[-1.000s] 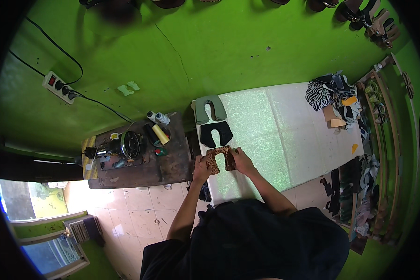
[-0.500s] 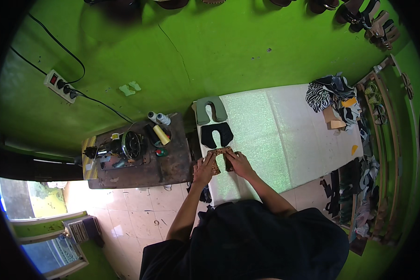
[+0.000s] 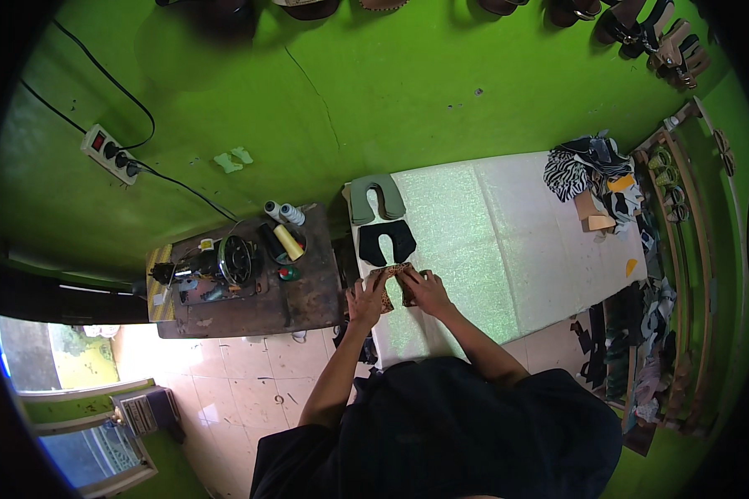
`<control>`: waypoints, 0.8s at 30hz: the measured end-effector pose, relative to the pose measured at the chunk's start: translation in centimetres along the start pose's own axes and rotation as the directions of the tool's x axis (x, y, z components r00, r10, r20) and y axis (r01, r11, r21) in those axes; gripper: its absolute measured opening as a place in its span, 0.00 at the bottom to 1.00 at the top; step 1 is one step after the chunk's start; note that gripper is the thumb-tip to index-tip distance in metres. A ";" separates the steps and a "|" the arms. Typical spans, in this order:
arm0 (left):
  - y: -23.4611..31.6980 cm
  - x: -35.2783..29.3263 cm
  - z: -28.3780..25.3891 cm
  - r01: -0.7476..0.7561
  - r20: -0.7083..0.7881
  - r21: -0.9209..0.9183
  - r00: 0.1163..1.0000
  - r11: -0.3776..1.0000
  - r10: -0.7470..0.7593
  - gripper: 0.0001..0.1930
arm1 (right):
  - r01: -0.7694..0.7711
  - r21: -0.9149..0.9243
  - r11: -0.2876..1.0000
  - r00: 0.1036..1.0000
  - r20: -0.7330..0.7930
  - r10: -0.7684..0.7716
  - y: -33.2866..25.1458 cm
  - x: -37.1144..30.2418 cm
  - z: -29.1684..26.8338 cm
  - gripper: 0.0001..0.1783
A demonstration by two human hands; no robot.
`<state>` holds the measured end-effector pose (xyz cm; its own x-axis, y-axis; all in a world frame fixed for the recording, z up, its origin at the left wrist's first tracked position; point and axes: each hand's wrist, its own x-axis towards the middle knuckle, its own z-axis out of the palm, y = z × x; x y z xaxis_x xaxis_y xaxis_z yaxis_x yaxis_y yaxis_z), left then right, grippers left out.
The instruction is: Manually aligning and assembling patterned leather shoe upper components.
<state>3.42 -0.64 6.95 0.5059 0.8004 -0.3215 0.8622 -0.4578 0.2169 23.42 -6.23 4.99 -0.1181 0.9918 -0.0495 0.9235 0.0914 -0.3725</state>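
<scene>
On the near left part of the white-covered table [image 3: 549,241] lies a U-shaped leopard-print cut piece [image 3: 399,270], its curve toward the far side. My left hand [image 3: 364,301] rests at its left arm with fingers spread, and my right hand [image 3: 427,293] is on its right arm, fingers also apart. Both hands hide much of the piece. Just beyond it lies a black U-shaped stack [image 3: 399,240], and farther off a grey-green U-shaped stack [image 3: 389,189]. Whether the leopard piece is one layer or several, I cannot tell.
A sewing machine [image 3: 200,270] stands on a dark worn table [image 3: 300,287] at the left, with thread cones [image 3: 289,241]. Fabric scraps [image 3: 591,170] pile up at the table's far right corner. A wooden rack [image 3: 686,274] stands at the right. A power strip [image 3: 108,154] hangs on the green wall.
My fingers, which lay flatter over the leopard-print piece, are now lifted and spread more at its two sides. The piece's curved end sits slightly nearer to me.
</scene>
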 end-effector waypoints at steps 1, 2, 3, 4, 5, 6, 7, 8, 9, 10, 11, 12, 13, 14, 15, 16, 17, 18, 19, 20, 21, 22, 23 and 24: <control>0.1 0.1 -0.1 0.001 -0.004 0.000 1.000 1.000 -0.001 0.39 | -0.008 -0.026 1.000 0.999 0.032 0.009 -0.3 0.2 -0.1 0.50; 0.2 0.3 -0.2 0.006 0.022 0.038 1.000 0.999 -0.007 0.40 | -0.016 -0.053 0.998 0.998 0.065 0.019 -0.5 0.4 -0.3 0.53; 0.2 0.4 -0.2 0.010 0.049 0.077 0.999 0.997 -0.014 0.40 | -0.013 -0.054 0.998 0.998 0.063 0.016 -0.7 0.7 -0.4 0.53; 0.5 0.6 -0.6 0.007 0.047 0.077 0.999 0.997 -0.011 0.40 | -0.028 -0.053 0.998 0.996 0.081 0.033 -0.8 1.1 -0.3 0.55; 0.7 0.7 -1.0 0.017 0.092 0.068 0.996 0.998 -0.023 0.41 | -0.044 -0.052 0.998 0.994 0.098 0.049 -0.8 1.3 -0.3 0.58; 0.9 0.8 -1.4 0.027 0.137 0.059 0.990 0.998 -0.035 0.41 | -0.047 -0.053 0.998 0.994 0.096 0.051 -0.7 1.3 -0.4 0.58; 1.0 0.9 -1.7 0.028 0.134 0.060 0.990 0.998 -0.036 0.41 | -0.059 -0.073 0.996 0.988 0.139 0.069 -0.7 1.5 -0.5 0.59; 1.1 1.0 -2.0 0.039 0.171 0.074 0.984 0.996 -0.051 0.42 | -0.071 -0.094 0.993 0.979 0.182 0.087 -0.8 1.7 -0.6 0.60; 1.3 1.0 -2.3 0.049 0.207 0.088 0.976 0.995 -0.067 0.42 | -0.070 -0.094 0.993 0.980 0.181 0.086 -0.9 1.7 -0.7 0.60; 1.3 1.1 -2.4 0.051 0.202 0.089 0.977 0.995 -0.069 0.42 | -0.069 -0.085 0.994 0.981 0.177 0.083 -0.9 1.6 -0.8 0.60; 1.3 1.1 -2.4 0.053 0.214 0.092 0.974 0.994 -0.072 0.42 | -0.068 -0.076 0.995 0.981 0.174 0.080 -0.8 1.5 -0.8 0.60; 1.2 1.1 -2.5 0.055 0.225 0.095 0.971 0.994 -0.075 0.42 | -0.065 -0.077 0.995 0.982 0.172 0.078 -0.7 1.6 -0.9 0.60; 1.4 1.0 -2.8 0.053 0.226 0.094 0.971 0.994 -0.073 0.42 | -0.064 -0.059 0.996 0.983 0.169 0.073 -0.6 1.5 -1.0 0.59; 1.5 0.8 -3.2 0.046 0.218 0.024 0.975 0.999 -0.050 0.41 | -0.063 -0.040 0.997 0.984 0.167 0.069 -0.4 1.3 -1.2 0.57; 1.5 0.6 -3.5 0.038 0.209 -0.047 0.977 0.998 -0.028 0.41 | -0.066 -0.041 0.997 0.983 0.168 0.072 -0.4 0.9 -1.3 0.57; 0.8 0.3 -3.4 0.042 0.201 -0.045 0.979 0.998 -0.032 0.41 | -0.043 0.013 0.999 0.985 0.167 0.040 -0.6 0.9 -1.7 0.55; -0.1 -0.1 -2.9 -0.008 0.132 -0.069 0.991 0.998 0.017 0.40 | -0.021 0.066 0.998 0.987 0.162 0.010 -0.7 1.0 -2.0 0.54; -1.1 -0.2 -2.5 -0.060 0.061 -0.088 0.996 0.994 0.066 0.39 | -0.014 0.064 0.998 0.988 0.155 0.004 -0.6 1.2 -2.4 0.54; -0.8 -0.5 -3.1 -0.075 0.063 -0.089 0.995 0.993 0.080 0.39 | 0.012 0.138 0.990 0.998 0.052 -0.019 0.0 0.6 -2.5 0.51; -0.3 -1.2 -4.3 -0.109 0.010 -0.156 0.994 0.982 0.112 0.38 | 0.041 0.208 0.977 0.998 -0.054 -0.030 0.6 0.0 -2.7 0.49; 0.1 -1.5 -5.1 -0.147 -0.043 -0.222 0.989 0.964 0.141 0.38 | 0.022 0.204 0.979 0.998 -0.057 -0.011 1.2 -0.8 -2.9 0.49; -1.1 -2.1 -5.1 -0.138 -0.049 -0.217 0.990 0.966 0.131 0.38 | 0.002 0.330 0.944 0.994 -0.101 0.033 0.3 -0.9 -3.6 0.47; -2.4 -2.5 -4.5 -0.173 -0.103 -0.486 0.985 0.857 0.140 0.37 | -0.016 0.449 0.893 0.987 -0.137 0.086 -0.3 -1.1 -4.4 0.44; -3.5 -3.0 -3.8 -0.209 -0.160 -0.710 0.978 0.672 0.135 0.37 | -0.008 0.450 0.893 0.987 -0.142 0.081 -0.9 -1.2 -5.2 0.44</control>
<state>-1.22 0.03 10.69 0.6073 0.7824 -0.1379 0.4552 -0.2004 0.8675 24.60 -7.06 10.18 0.0097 0.9986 0.0525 0.6613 0.0330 -0.7494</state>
